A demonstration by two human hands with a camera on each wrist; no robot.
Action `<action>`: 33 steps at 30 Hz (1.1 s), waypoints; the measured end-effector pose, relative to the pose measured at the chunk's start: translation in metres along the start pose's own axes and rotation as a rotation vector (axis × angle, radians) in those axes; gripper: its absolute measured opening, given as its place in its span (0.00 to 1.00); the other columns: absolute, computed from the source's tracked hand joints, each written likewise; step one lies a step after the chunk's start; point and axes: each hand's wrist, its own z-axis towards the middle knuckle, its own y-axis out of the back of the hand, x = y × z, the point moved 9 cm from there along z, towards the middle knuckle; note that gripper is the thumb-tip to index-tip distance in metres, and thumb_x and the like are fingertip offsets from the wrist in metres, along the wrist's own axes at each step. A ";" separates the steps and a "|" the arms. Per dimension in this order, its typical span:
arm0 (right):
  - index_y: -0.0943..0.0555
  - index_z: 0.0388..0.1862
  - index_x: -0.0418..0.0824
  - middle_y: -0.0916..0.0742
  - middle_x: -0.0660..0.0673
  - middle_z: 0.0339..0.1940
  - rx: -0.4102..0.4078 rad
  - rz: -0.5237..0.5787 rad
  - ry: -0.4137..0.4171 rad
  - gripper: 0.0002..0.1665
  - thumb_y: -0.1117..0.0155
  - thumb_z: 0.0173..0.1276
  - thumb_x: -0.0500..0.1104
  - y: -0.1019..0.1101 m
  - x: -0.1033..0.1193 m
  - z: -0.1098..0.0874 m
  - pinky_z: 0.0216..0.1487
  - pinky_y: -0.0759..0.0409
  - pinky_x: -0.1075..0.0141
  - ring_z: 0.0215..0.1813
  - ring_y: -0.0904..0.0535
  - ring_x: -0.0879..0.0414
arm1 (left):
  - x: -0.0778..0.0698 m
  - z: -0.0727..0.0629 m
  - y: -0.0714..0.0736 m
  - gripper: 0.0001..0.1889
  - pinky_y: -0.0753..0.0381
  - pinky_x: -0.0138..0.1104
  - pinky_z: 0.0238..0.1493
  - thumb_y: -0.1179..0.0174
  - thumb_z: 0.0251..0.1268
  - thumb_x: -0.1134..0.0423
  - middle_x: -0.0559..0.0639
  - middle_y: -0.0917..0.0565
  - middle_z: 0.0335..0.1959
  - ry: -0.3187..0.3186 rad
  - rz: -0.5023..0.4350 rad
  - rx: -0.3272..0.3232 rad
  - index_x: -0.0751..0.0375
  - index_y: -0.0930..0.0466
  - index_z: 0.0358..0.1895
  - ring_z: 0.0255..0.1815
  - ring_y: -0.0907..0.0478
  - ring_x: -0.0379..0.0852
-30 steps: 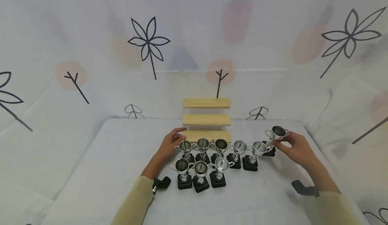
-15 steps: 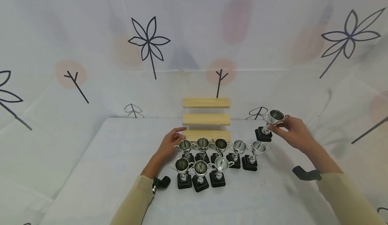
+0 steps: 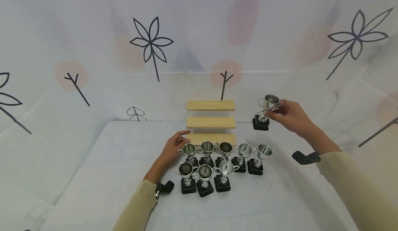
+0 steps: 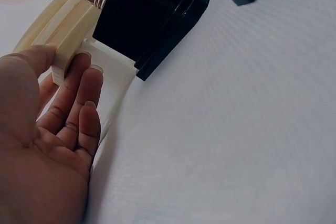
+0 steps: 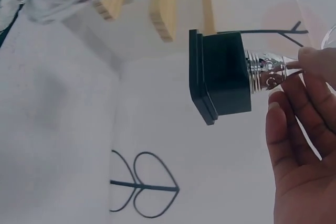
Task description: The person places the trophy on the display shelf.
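Observation:
My right hand pinches a small silver trophy cup by its stem and holds it up in the air, right of the wooden shelf. Its black square base hangs free in the right wrist view. At the left end of the lowest wooden step, my left hand grips the board between thumb and fingers, as the left wrist view shows at the board end. Several more silver trophies stand in two rows before the shelf, among them a front-row trophy and the rightmost back-row trophy.
Above the lowest step are a middle step and a top step, both of pale wood. A white cloth covers the table. Behind it hangs a white backdrop with printed flowers.
My right hand has lifted the trophy off the table, from behind the right end of the row, and carried it up and left. The left hand keeps its place at the lowest step.

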 end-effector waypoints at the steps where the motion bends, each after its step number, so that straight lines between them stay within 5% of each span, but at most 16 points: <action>1: 0.14 0.52 0.33 0.10 0.35 0.52 0.003 -0.002 -0.011 0.16 0.27 0.75 0.44 0.000 0.001 0.004 0.45 0.23 0.79 0.46 0.19 0.78 | 0.000 0.000 0.000 0.24 0.24 0.31 0.43 0.39 0.81 0.62 0.56 0.11 0.39 -0.001 -0.002 0.000 0.61 0.26 0.75 0.35 0.16 0.40; 10: 0.16 0.55 0.31 0.11 0.33 0.55 0.041 0.007 -0.052 0.20 0.28 0.76 0.46 -0.008 0.017 0.031 0.45 0.22 0.77 0.47 0.18 0.73 | 0.002 -0.002 0.000 0.24 0.24 0.32 0.43 0.39 0.81 0.61 0.56 0.12 0.39 0.000 0.001 0.004 0.61 0.27 0.75 0.35 0.16 0.41; 21: 0.13 0.54 0.33 0.10 0.36 0.53 0.034 0.007 -0.051 0.19 0.28 0.76 0.46 -0.023 0.037 0.060 0.48 0.23 0.76 0.56 0.14 0.44 | -0.002 -0.001 0.002 0.23 0.23 0.31 0.44 0.39 0.82 0.62 0.56 0.11 0.40 -0.013 0.021 -0.003 0.59 0.26 0.75 0.36 0.16 0.40; 29: 0.14 0.57 0.31 0.11 0.34 0.55 0.054 0.032 -0.050 0.21 0.30 0.77 0.48 -0.038 0.049 0.079 0.62 0.20 0.47 0.59 0.15 0.41 | 0.001 -0.001 0.002 0.24 0.24 0.32 0.47 0.39 0.82 0.61 0.57 0.11 0.40 -0.012 0.018 0.007 0.60 0.27 0.76 0.37 0.15 0.39; 33: 0.14 0.57 0.31 0.11 0.33 0.55 0.059 0.052 -0.048 0.22 0.30 0.77 0.47 -0.047 0.057 0.089 0.65 0.22 0.43 0.60 0.15 0.40 | 0.000 -0.001 0.002 0.24 0.24 0.32 0.48 0.40 0.82 0.62 0.56 0.11 0.40 -0.018 0.023 0.011 0.59 0.27 0.76 0.37 0.15 0.39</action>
